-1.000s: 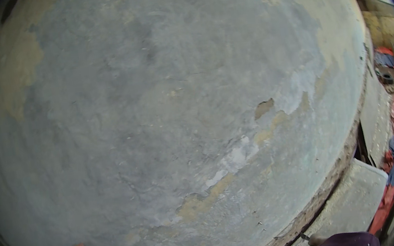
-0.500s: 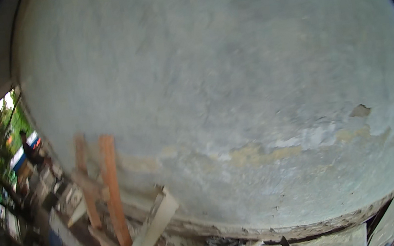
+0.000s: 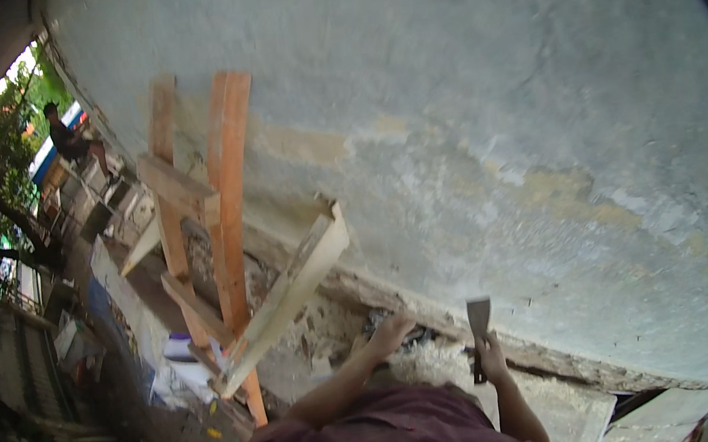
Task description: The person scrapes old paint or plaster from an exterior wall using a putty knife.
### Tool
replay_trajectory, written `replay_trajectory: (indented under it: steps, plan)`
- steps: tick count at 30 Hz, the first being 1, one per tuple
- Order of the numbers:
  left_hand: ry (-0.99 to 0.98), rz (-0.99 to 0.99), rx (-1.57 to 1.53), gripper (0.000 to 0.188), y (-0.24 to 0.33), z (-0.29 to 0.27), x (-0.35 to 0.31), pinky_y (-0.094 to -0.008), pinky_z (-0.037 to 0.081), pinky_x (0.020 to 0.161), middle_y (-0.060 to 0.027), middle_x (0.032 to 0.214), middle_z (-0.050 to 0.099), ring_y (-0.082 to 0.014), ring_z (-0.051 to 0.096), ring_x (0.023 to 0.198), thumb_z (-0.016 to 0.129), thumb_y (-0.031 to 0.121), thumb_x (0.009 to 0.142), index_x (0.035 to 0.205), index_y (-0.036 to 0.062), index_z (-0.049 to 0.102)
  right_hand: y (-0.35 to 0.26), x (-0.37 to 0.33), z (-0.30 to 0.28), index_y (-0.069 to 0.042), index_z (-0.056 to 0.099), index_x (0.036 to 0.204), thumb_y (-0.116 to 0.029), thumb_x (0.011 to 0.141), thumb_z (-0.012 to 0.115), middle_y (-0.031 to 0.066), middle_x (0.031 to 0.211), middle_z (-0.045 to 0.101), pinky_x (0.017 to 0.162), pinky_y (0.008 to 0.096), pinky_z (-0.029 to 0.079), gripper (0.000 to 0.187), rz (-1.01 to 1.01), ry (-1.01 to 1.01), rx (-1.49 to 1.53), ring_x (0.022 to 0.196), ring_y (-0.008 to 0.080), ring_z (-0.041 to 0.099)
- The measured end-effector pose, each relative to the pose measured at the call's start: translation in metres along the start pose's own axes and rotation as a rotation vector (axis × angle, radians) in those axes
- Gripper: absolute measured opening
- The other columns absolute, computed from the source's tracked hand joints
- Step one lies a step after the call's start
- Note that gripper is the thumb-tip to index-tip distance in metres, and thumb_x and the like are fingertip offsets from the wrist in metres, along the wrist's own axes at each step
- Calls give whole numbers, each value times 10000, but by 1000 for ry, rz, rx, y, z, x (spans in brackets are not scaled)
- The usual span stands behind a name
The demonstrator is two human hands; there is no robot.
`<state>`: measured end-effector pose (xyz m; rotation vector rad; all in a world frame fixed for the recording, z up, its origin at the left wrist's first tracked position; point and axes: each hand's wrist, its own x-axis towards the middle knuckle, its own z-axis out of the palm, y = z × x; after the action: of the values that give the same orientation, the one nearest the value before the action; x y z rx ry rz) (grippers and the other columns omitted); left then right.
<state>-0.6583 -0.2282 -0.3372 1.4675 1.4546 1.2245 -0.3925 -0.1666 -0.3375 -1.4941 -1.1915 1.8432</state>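
Note:
My right hand (image 3: 492,357) is closed round the dark handle of a putty knife (image 3: 478,319). Its flat metal blade points up, in front of the lower part of a worn grey-blue wall (image 3: 418,169). My left hand (image 3: 393,335) is held out over the rubble strip at the wall's foot, left of the knife and apart from it. The fingers of that hand are too small and blurred to read. Paint has come off the wall in a band of pale and yellowish patches (image 3: 559,196).
A frame of orange-brown boards (image 3: 229,174) leans on the wall at left, with a pale beam (image 3: 292,290) slanting across its foot. White sacks (image 3: 181,379) lie beside it. Farther off at left, a person (image 3: 71,145) sits near trees. Pale slabs (image 3: 573,419) lie at lower right.
My view has tilted down and turned left, so the boards stand higher in it. Both my hands, my sleeves and the putty knife's blade now show clearly.

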Motion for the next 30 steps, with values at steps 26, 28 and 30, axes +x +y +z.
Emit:
replay_trajectory:
  steps: [26, 28, 30]
  plan:
    - [85, -551, -809, 314, 43, -59, 95, -362, 439, 578, -60, 684, 511, -209, 530, 651, 451, 376, 880, 811, 71, 485, -95, 7, 153, -12, 572, 1026, -287, 849, 574, 171, 885, 636, 723, 349, 481, 326, -463, -10, -398, 786, 236, 620]
    - [130, -475, -656, 337, 27, -71, 88, -360, 455, 606, -74, 781, 522, -210, 542, 723, 472, 351, 896, 1047, 51, 488, -78, 7, 151, 8, 576, 947, -304, 828, 587, 191, 785, 610, 653, 370, 463, 333, -567, -16, -327, 700, 266, 604]
    - [178, -345, -480, 376, 22, -58, 89, -357, 466, 625, -90, 849, 536, -216, 549, 760, 480, 338, 901, 1134, 43, 473, -69, 7, 150, 20, 573, 893, -298, 783, 606, 198, 761, 599, 647, 386, 458, 338, -490, 18, -404, 699, 313, 591]
